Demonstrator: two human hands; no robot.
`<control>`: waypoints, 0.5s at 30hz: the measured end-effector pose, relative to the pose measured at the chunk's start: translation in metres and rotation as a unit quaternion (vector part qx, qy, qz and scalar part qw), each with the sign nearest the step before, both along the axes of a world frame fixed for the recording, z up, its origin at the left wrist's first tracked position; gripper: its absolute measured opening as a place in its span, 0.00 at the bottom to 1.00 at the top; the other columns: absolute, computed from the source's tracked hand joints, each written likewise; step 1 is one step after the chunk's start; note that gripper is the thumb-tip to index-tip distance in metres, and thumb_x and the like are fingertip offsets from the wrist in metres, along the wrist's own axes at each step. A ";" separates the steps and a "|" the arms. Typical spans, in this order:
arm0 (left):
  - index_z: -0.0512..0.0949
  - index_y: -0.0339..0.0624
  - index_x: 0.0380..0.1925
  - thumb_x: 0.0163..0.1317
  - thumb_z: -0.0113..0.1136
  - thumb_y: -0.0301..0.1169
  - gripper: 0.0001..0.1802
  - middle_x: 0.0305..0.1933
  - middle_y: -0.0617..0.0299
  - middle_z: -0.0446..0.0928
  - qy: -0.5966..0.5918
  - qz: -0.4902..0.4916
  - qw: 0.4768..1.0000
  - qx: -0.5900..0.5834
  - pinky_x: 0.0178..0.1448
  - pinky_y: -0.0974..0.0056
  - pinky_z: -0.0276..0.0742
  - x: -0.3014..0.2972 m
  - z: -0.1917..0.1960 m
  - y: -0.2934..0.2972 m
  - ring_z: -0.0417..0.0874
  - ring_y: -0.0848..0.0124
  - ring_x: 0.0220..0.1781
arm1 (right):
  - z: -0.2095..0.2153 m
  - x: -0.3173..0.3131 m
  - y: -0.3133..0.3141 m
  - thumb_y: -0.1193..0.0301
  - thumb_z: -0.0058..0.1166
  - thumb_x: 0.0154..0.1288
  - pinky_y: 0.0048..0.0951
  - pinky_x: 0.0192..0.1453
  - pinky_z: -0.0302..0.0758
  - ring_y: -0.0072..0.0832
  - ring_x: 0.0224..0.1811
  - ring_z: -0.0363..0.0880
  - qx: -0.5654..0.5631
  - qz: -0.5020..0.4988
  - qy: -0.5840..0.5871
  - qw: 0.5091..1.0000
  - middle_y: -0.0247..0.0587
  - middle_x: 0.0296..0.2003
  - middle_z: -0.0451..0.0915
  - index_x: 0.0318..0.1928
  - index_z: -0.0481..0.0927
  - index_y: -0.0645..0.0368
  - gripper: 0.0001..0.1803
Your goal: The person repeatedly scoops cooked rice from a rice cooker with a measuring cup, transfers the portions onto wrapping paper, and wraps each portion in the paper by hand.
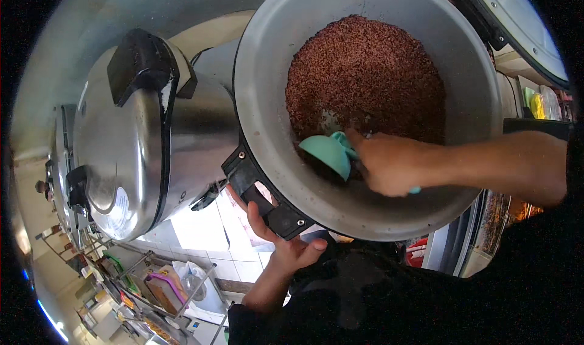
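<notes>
A large open metal cooker pot fills the upper middle, with dark reddish-brown cooked rice over its bottom. My right hand reaches inside from the right, its fingers wrapped around the handle of a mint-green scoop. The scoop's bowl lies at the near-left edge of the rice, where some bare pot bottom shows. Outside the rim, my left hand is at the black side handle. Its thumb and a finger are spread apart; the other fingers are partly hidden behind the handle.
A closed steel cooker with black latches stands close on the left, with another behind it. The pot's raised lid is at the upper right. Lower left, a metal rack holds assorted items above a white tiled floor.
</notes>
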State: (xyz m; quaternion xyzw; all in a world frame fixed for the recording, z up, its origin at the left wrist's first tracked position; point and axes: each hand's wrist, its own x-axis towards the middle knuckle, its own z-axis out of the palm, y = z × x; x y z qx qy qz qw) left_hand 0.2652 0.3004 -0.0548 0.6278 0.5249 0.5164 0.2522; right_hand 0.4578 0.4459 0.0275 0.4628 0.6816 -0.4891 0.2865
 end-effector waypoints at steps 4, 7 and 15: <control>0.31 0.53 0.72 0.53 0.63 0.62 0.62 0.76 0.41 0.20 -0.015 -0.003 1.000 0.013 0.77 0.44 0.41 -0.002 -0.003 -0.001 0.34 0.49 0.78 | 0.043 0.011 0.022 0.74 0.43 0.67 0.39 0.31 0.81 0.37 0.21 0.81 -0.068 -0.024 -0.015 0.997 0.55 0.29 0.81 0.72 0.48 0.65 0.35; 0.30 0.54 0.72 0.53 0.63 0.62 0.62 0.76 0.42 0.19 0.009 0.000 1.000 -0.004 0.77 0.45 0.41 -0.005 0.000 -0.007 0.34 0.50 0.78 | 0.010 0.012 0.041 0.74 0.47 0.65 0.41 0.39 0.81 0.45 0.31 0.83 0.103 0.041 0.033 0.993 0.58 0.33 0.81 0.70 0.52 0.66 0.35; 0.48 0.44 0.71 0.59 0.54 0.64 0.51 0.76 0.52 0.28 -0.004 0.011 1.000 -0.009 0.74 0.38 0.31 0.005 -0.002 -0.002 0.23 0.41 0.76 | -0.004 -0.006 0.000 0.75 0.45 0.64 0.49 0.45 0.78 0.57 0.37 0.82 0.063 -0.031 0.038 0.997 0.68 0.33 0.79 0.69 0.46 0.75 0.37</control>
